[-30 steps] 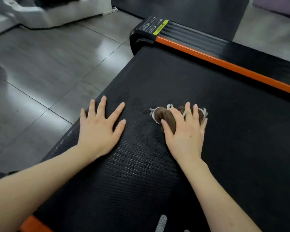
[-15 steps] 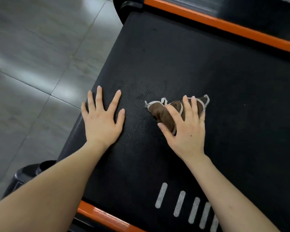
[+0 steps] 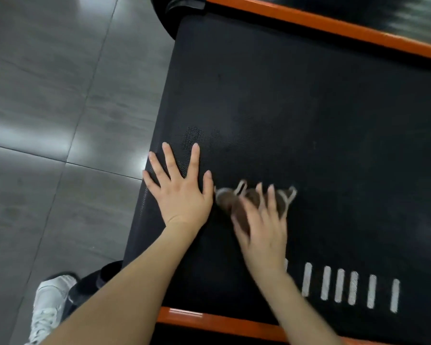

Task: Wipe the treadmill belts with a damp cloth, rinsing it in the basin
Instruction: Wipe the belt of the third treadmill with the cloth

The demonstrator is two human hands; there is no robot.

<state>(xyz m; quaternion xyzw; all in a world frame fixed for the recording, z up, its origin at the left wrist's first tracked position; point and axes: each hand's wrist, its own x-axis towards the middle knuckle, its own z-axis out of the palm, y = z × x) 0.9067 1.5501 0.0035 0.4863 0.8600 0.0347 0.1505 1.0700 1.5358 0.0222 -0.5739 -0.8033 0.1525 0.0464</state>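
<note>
The black textured treadmill belt fills the right of the view. A bunched brown cloth with a pale hem lies on it near the front. My right hand presses down on the cloth with fingers laid over it, blurred by motion. My left hand lies flat on the belt near its left edge, fingers spread, its thumb almost touching the cloth. No basin is in view.
Orange side rails run along the near edge and the far edge of the belt. Several white stripes mark the belt at the front right. Grey floor tiles lie to the left, with my white shoe at the bottom left.
The view has tipped down and shifted right. My right hand has slid the cloth leftward and toward me, close to my left hand, which stays flat on the belt.
</note>
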